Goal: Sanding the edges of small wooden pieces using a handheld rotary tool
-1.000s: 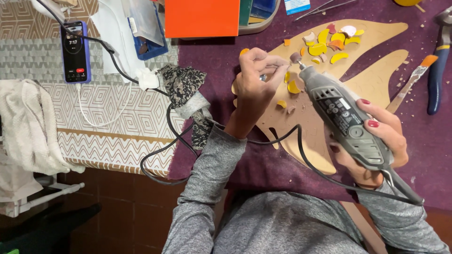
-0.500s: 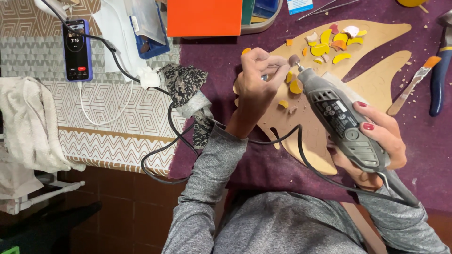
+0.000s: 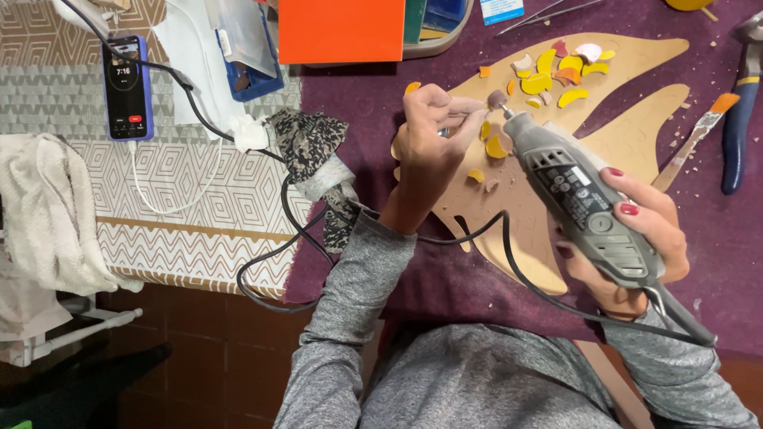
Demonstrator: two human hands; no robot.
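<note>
My right hand (image 3: 636, 238) grips a grey corded rotary tool (image 3: 584, 202), its small round grinding tip (image 3: 497, 99) pointing up and left. My left hand (image 3: 429, 139) pinches a small piece, mostly hidden by the fingers, right at that tip. Both hands hover over a leaf-shaped wooden cutout (image 3: 620, 131) lying on a purple cloth (image 3: 358, 91). Several yellow, orange and pale tile pieces (image 3: 548, 75) sit on the cutout's upper part, and a few more lie just under my left hand.
A paintbrush (image 3: 693, 139) and blue-handled pliers (image 3: 739, 119) lie at the right. An orange box (image 3: 342, 30) stands at the top. A phone (image 3: 127, 87) on a cable rests on the patterned tablecloth at left, near a dark patterned cloth (image 3: 311, 151) and a white towel (image 3: 48, 214).
The hands and rotary tool hold nearly the same pose; the tool's tip has stayed against the piece in my left hand, with only a slight shift in view.
</note>
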